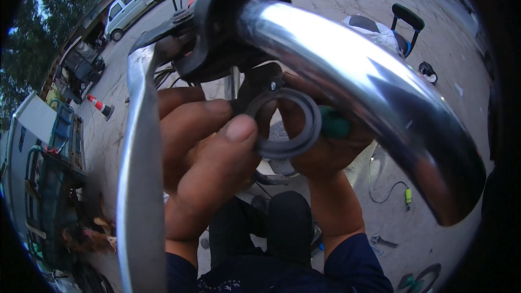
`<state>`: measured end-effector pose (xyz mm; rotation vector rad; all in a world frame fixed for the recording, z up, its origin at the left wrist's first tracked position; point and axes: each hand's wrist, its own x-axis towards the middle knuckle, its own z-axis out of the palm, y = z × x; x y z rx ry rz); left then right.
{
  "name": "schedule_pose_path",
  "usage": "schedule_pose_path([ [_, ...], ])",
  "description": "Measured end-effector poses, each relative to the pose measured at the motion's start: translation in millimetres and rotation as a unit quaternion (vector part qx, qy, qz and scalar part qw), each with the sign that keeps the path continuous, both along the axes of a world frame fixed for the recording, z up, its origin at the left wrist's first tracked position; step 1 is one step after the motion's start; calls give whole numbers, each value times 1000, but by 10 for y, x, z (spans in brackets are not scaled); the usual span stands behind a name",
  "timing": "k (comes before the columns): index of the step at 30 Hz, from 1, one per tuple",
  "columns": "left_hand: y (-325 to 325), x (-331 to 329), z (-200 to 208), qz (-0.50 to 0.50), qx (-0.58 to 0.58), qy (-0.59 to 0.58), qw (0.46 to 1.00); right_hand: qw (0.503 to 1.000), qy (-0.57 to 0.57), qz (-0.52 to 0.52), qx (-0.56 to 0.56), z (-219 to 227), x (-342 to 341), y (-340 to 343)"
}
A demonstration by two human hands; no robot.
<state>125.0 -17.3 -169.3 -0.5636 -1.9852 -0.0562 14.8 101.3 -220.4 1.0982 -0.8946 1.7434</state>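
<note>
A black ring-shaped clamp part [312,125] with a small screw near its top is pinched between the thumb and fingers of my left hand [203,146]. Behind the ring, under the handlebar, my right hand [325,149] is closed around a green rounded piece [334,122], perhaps a tool handle; the rest of it is hidden. Close above both hands curves the bare chrome handlebar tube [369,70], its end open at the lower right. A silver brake lever [142,173] passes in front of my left hand, joined to a black lever housing [222,16] on the bar.
On the ground at right lie a thin cable with a yellow-green end [408,198] and a wrench [383,241]. A seat with a black backrest [408,19] stands farther back. Leftward are a loaded cart [54,173], a traffic cone [100,107] and a white van [126,12].
</note>
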Motion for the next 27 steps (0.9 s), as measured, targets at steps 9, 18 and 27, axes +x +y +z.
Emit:
schedule_pose_path([
  [9,77,-143,86,44,-56,88,994,997,11,19,-72,-64,-74,-155],
  [18,-126,-223,21,21,-101,182,978,973,25,92,-209,21,-83,-473],
  [27,-185,-265,-58,-41,6,156,987,990,-32,75,-119,59,49,-178],
])
